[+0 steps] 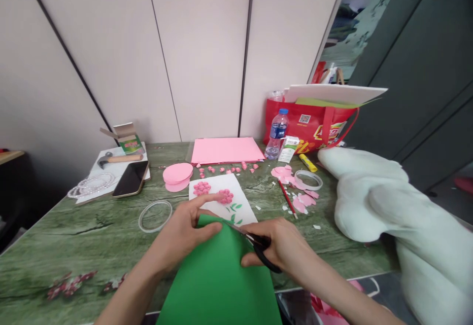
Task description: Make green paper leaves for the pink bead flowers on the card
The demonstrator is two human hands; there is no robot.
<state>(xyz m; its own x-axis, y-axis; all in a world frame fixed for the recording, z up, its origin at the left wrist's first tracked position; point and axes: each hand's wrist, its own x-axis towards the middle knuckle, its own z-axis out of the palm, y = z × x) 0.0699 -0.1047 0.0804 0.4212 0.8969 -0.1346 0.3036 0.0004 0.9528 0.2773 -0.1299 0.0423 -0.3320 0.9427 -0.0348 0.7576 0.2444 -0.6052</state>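
Observation:
A large green sheet of paper (225,280) slants down from my hands past the table's front edge. My left hand (188,226) pinches its top edge between thumb and fingers. In my right hand (283,246) are black-handled scissors (261,253), their blades pointing left at the sheet's upper edge, close to my left thumb. Just behind the green sheet lies a white sheet (240,192) with two pink flower clusters and small green leaves on it. My left index finger reaches over this white sheet, near the right cluster.
Pink paper (227,150), pink circles (178,174) and small pink pieces lie behind. At left are a tape ring (155,216), phone (132,178) and hammer (121,158). Rightward are a red pencil (287,199), bottle (277,135), red bag (314,123) and white plush (369,197).

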